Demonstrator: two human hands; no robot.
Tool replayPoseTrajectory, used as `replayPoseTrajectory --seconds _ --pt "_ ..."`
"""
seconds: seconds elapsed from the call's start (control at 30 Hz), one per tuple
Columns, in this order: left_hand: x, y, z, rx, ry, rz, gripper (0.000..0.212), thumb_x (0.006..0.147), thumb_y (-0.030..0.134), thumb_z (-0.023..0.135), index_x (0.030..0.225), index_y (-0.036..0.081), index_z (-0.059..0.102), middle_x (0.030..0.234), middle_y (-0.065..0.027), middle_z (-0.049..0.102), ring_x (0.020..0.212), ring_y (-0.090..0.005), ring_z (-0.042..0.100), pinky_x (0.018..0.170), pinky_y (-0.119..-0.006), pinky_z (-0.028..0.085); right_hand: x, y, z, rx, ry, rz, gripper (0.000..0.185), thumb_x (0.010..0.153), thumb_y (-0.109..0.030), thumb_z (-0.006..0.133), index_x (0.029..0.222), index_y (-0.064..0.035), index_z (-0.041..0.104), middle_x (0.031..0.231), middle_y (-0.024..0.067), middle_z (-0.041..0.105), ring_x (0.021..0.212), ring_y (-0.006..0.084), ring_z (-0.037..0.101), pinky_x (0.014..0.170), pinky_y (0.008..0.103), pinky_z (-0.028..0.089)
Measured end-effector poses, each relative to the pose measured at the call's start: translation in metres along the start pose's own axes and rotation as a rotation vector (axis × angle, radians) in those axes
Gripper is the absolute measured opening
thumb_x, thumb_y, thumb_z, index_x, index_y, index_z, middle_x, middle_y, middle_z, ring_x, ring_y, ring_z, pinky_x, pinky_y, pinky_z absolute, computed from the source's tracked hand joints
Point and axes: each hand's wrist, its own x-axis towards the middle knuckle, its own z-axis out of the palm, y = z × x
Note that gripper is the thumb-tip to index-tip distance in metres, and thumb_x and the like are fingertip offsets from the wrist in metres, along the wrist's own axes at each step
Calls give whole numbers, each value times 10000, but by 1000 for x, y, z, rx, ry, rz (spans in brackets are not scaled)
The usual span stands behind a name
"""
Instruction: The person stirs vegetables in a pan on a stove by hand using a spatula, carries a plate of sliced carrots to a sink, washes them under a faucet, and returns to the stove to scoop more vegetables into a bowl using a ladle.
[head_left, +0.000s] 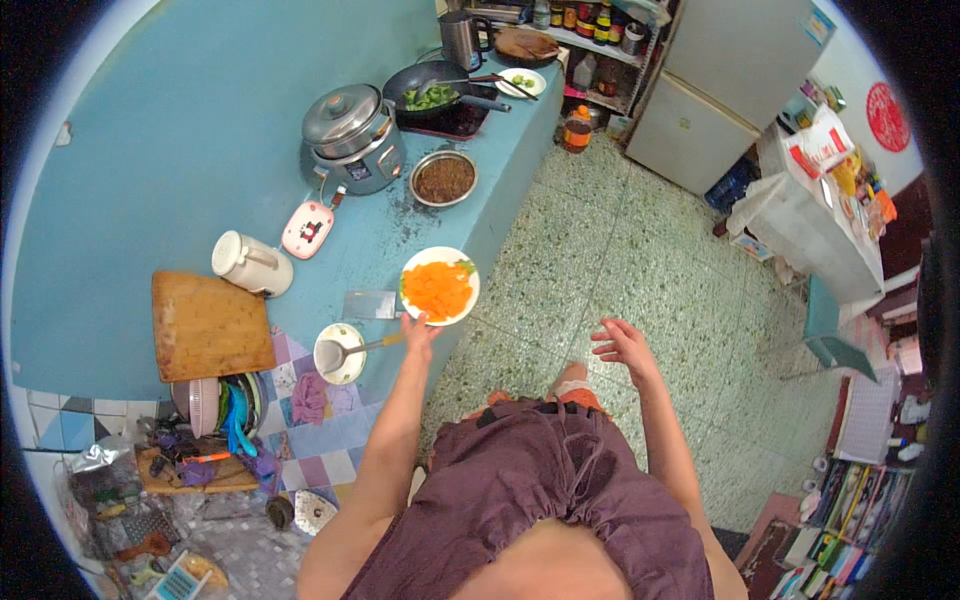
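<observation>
My left hand (420, 334) grips the near rim of a white plate (470, 309) at the counter's edge. Sliced orange vegetable pieces (435, 291), probably carrot, cover it, with bits of green at the side. Partly behind the plate lies a cleaver (369, 304), its broad blade flat on the counter. Just left of my wrist, a spatula (364, 348) with a yellowish handle rests across a white bowl (358, 373). My right hand (624, 349) hangs over the floor, fingers apart, holding nothing.
Along the blue counter (375, 247) stand a steel bowl of brown food (444, 180), a rice cooker (352, 142) and a wok with green vegetables (420, 86). A small plate (520, 82) sits beyond. Behind are a fridge (697, 127) and a cluttered table (817, 217).
</observation>
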Motion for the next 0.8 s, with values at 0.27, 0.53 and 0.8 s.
replayPoseTrajectory --seconds 0.27,0.53,0.8 --pt "116 -36 11 -466 374 15 586 834 -18 408 1322 158 135 1234 -148 384 1001 -365 507 775 -528 471 143 -84 -70 -159 32 66 434 837 -366 503 1119 -38 466 926 103 611 734 165 606 612 257 474" --pt "158 -39 49 -777 368 179 428 859 -2 342 1265 127 305 1263 -143 379 1112 -333 439 855 -514 428 350 -229 -69 -411 -223 -82 405 857 -293 478 1156 -21 441 888 103 615 662 154 605 569 237 469" --pt "160 15 90 -822 684 -89 382 827 71 406 1206 27 375 1189 -150 448 1066 -294 471 854 -416 436 550 -270 12 -372 -182 -214 473 836 -142 478 1252 -22 287 854 142 609 581 180 602 493 254 477"
